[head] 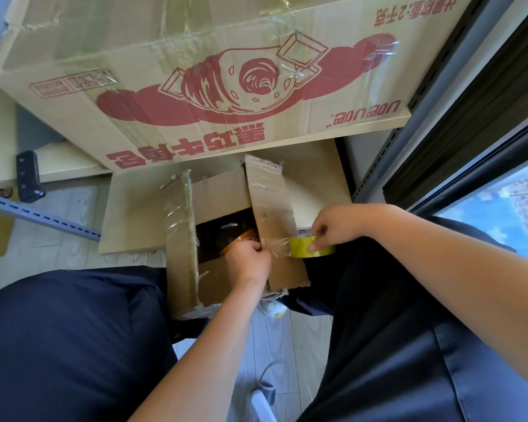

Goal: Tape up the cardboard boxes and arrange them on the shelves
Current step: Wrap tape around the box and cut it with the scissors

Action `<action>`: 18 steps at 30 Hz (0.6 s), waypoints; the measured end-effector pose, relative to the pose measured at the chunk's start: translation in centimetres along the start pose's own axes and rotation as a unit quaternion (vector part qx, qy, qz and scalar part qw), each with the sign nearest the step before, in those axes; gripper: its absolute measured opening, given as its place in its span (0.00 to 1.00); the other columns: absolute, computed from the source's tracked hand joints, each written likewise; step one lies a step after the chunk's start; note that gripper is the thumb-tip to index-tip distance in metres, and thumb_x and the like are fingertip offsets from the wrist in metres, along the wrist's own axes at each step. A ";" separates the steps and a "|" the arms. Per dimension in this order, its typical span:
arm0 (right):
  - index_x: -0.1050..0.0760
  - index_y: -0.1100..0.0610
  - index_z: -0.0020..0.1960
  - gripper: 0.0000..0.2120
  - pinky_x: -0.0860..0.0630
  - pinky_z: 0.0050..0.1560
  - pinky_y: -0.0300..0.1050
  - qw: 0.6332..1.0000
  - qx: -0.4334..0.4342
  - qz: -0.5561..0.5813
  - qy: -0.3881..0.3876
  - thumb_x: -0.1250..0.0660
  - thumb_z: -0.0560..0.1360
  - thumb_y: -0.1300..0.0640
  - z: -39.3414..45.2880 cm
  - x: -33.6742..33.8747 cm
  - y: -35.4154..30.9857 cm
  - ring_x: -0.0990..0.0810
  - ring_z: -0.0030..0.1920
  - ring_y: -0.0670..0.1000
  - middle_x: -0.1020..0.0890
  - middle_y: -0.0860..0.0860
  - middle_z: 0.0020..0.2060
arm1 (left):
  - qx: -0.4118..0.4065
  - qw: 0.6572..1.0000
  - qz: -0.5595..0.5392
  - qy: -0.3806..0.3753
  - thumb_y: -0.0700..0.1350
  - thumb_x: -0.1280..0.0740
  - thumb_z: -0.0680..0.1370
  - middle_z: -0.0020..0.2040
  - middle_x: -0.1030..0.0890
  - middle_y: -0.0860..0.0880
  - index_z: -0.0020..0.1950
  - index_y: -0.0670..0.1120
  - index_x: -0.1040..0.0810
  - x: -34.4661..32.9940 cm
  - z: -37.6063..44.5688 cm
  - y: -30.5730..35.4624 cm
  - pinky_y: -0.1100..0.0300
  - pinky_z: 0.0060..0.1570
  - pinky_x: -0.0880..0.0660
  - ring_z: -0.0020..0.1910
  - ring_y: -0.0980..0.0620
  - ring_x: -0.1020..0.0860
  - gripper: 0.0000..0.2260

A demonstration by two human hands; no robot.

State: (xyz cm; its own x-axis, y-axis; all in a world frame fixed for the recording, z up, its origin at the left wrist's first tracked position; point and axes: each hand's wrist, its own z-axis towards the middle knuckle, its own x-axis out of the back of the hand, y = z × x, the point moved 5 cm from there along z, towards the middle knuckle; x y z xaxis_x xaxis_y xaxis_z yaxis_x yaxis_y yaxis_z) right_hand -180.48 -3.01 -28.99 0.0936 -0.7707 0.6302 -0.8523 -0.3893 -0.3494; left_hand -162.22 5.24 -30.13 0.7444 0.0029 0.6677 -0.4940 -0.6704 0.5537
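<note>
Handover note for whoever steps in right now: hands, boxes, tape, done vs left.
Left hand pinches the free end of clear tape pulled from the roll.
Right hand grips the yellow tape roll.
Small cardboard box on the floor between the knees: flaps up, open, unsealed.
Large croissant-print box already taped, sitting on the shelf.
Left: close flaps, tape the seam, shelve the box.
</note>
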 end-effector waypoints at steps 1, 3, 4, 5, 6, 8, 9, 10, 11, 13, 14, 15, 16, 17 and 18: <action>0.23 0.51 0.41 0.18 0.29 0.42 0.46 1.000 -0.001 0.013 0.022 0.35 0.75 0.36 -0.2 0.3 0.1 0.24 0.42 0.52 0.22 0.47 0.37 | 0.001 1.000 -0.027 0.002 0.47 0.29 0.75 0.35 0.17 0.44 0.37 0.41 0.16 0.6 0.2 -0.1 0.58 0.36 0.27 0.36 0.46 0.21 0.12; 0.21 0.53 0.42 0.26 0.29 0.40 0.46 0.997 -0.018 -0.005 0.069 0.40 0.74 0.30 -0.7 1.0 0.5 0.22 0.42 0.51 0.19 0.49 0.38 | 0.001 0.998 -0.061 0.007 0.48 0.28 0.74 0.37 0.16 0.43 0.36 0.39 0.17 1.9 0.6 -0.1 0.59 0.39 0.26 0.36 0.47 0.22 0.13; 0.21 0.52 0.43 0.30 0.28 0.40 0.46 0.995 -0.030 -0.023 0.094 0.43 0.72 0.26 -0.9 1.3 0.6 0.22 0.41 0.50 0.19 0.49 0.38 | -0.001 0.998 -0.070 0.004 0.48 0.27 0.73 0.36 0.17 0.43 0.36 0.38 0.18 2.5 0.6 -0.1 0.60 0.40 0.28 0.36 0.49 0.25 0.13; 0.21 0.52 0.43 0.33 0.28 0.40 0.46 0.992 -0.039 -0.034 0.116 0.45 0.70 0.24 -1.1 1.5 0.7 0.22 0.41 0.50 0.19 0.49 0.38 | -0.002 0.997 -0.081 -0.001 0.48 0.26 0.73 0.36 0.19 0.46 0.35 0.40 0.18 2.9 0.6 -0.1 0.61 0.40 0.29 0.36 0.50 0.27 0.13; 0.20 0.52 0.43 0.34 0.29 0.39 0.45 0.989 -0.042 -0.038 0.134 0.46 0.70 0.23 -1.1 1.7 0.6 0.22 0.41 0.50 0.19 0.48 0.38 | 0.005 0.996 -0.093 -0.006 0.48 0.25 0.73 0.36 0.19 0.48 0.34 0.44 0.18 3.4 0.5 -0.1 0.61 0.41 0.28 0.35 0.50 0.26 0.11; 0.21 0.52 0.43 0.33 0.33 0.39 0.45 0.986 -0.038 -0.052 0.156 0.46 0.71 0.24 -1.1 2.0 0.0 0.23 0.41 0.50 0.19 0.49 0.37 | 0.023 0.990 -0.138 -0.007 0.46 0.24 0.71 0.37 0.18 0.48 0.30 0.48 0.19 4.3 0.3 -0.5 0.55 0.48 0.21 0.38 0.47 0.22 0.11; 0.21 0.52 0.42 0.33 0.35 0.40 0.46 0.984 -0.036 -0.065 0.162 0.47 0.71 0.24 -1.1 2.3 -0.4 0.23 0.41 0.50 0.20 0.48 0.36 | 0.035 0.986 -0.162 -0.010 0.44 0.23 0.71 0.37 0.17 0.47 0.27 0.48 0.20 4.7 0.3 -0.6 0.49 0.52 0.20 0.39 0.46 0.21 0.13; 0.22 0.52 0.42 0.33 0.37 0.43 0.46 0.982 -0.039 -0.076 0.168 0.47 0.72 0.24 -1.0 2.6 -0.7 0.24 0.41 0.50 0.21 0.48 0.35 | 0.047 0.981 -0.188 -0.016 0.42 0.23 0.71 0.37 0.17 0.46 0.26 0.48 0.21 5.0 0.1 -0.6 0.46 0.53 0.20 0.40 0.46 0.20 0.14; 0.22 0.52 0.42 0.33 0.37 0.45 0.46 0.980 -0.043 -0.085 0.173 0.47 0.72 0.25 -1.0 2.8 -0.9 0.24 0.41 0.51 0.21 0.48 0.35 | 0.057 0.975 -0.214 -0.022 0.40 0.24 0.71 0.38 0.17 0.46 0.26 0.48 0.21 5.2 -0.2 -0.5 0.45 0.53 0.20 0.42 0.45 0.19 0.15; 0.21 0.52 0.42 0.33 0.37 0.48 0.47 0.980 -0.053 -0.093 0.169 0.47 0.72 0.24 -0.8 3.0 -1.1 0.23 0.43 0.51 0.20 0.48 0.36 | 0.070 0.964 -0.255 -0.043 0.36 0.25 0.72 0.40 0.16 0.46 0.32 0.48 0.20 5.5 -0.8 -0.4 0.47 0.53 0.19 0.46 0.44 0.16 0.12; 0.21 0.52 0.42 0.33 0.36 0.49 0.47 0.981 -0.057 -0.091 0.161 0.47 0.72 0.25 -0.7 2.9 -1.2 0.23 0.43 0.51 0.20 0.48 0.36 | 0.072 0.959 -0.270 -0.051 0.35 0.26 0.73 0.41 0.16 0.45 0.34 0.47 0.21 5.7 -1.0 -0.2 0.48 0.53 0.19 0.46 0.44 0.16 0.10; 0.22 0.52 0.41 0.32 0.36 0.49 0.47 0.982 -0.059 -0.089 0.157 0.47 0.72 0.25 -0.6 2.8 -1.5 0.24 0.42 0.51 0.20 0.48 0.36 | 0.072 0.955 -0.281 -0.056 0.35 0.26 0.73 0.41 0.16 0.44 0.36 0.46 0.21 5.9 -1.2 -0.1 0.49 0.52 0.19 0.46 0.44 0.16 0.10; 0.23 0.52 0.40 0.32 0.37 0.48 0.47 0.982 -0.061 -0.089 0.154 0.47 0.73 0.25 -0.4 2.8 -1.7 0.25 0.41 0.50 0.21 0.48 0.35 | 0.073 0.952 -0.291 -0.058 0.34 0.26 0.73 0.41 0.16 0.44 0.36 0.45 0.21 6.1 -1.4 0.0 0.50 0.51 0.19 0.45 0.45 0.16 0.10; 0.23 0.52 0.40 0.31 0.37 0.48 0.47 0.983 -0.064 -0.086 0.151 0.46 0.73 0.26 -0.2 2.8 -1.9 0.26 0.41 0.50 0.22 0.47 0.35 | 0.072 0.950 -0.298 -0.059 0.33 0.27 0.73 0.40 0.16 0.45 0.36 0.45 0.21 6.2 -1.3 -0.1 0.51 0.49 0.19 0.44 0.45 0.16 0.10; 0.23 0.52 0.41 0.30 0.37 0.48 0.47 0.984 -0.065 -0.076 0.146 0.46 0.73 0.26 0.0 2.8 -2.1 0.26 0.41 0.50 0.23 0.47 0.36 | 0.073 0.948 -0.303 -0.062 0.33 0.27 0.73 0.40 0.16 0.45 0.37 0.45 0.21 6.4 -1.2 -0.2 0.53 0.46 0.19 0.43 0.46 0.16 0.09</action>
State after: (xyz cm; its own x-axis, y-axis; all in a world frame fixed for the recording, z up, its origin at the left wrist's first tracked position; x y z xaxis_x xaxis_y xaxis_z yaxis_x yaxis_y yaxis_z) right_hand -178.42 -4.37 -26.49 0.0886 -0.5236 0.8473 -0.9004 -0.4058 -0.1566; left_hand -157.95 6.32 -25.38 0.9231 0.3400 0.1799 0.1026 -0.6682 0.7369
